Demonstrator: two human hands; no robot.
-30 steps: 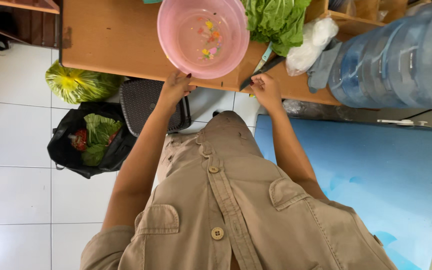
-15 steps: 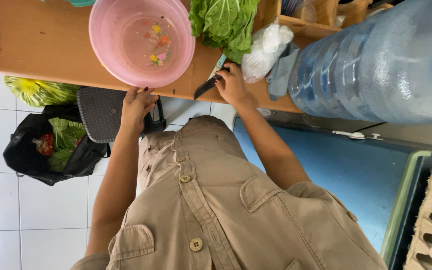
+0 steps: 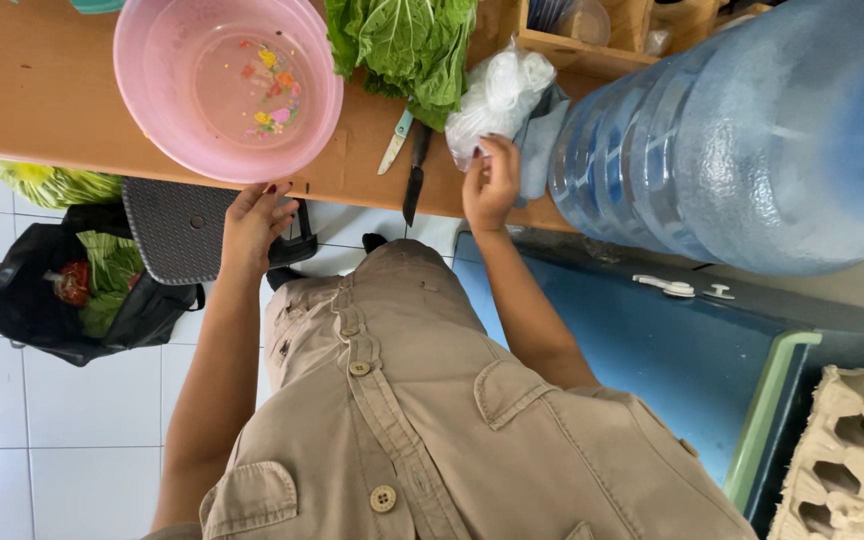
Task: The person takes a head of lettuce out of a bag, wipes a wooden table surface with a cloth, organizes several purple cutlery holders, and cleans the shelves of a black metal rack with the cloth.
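While crinkly plastic bag (image 3: 497, 95) under right hand (image 3: 490, 185), round pink bowl (image 3: 227, 85) nearby.

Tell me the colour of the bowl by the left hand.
Pink bowl, with small multicoloured flowers inside; the head view shows it.

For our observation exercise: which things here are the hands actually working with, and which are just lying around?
In hand or touched:
left hand at the pink basin
right hand on the white plastic bag
black knife beside it

Lying about:
leafy greens
water jug
black bag on the floor
egg tray
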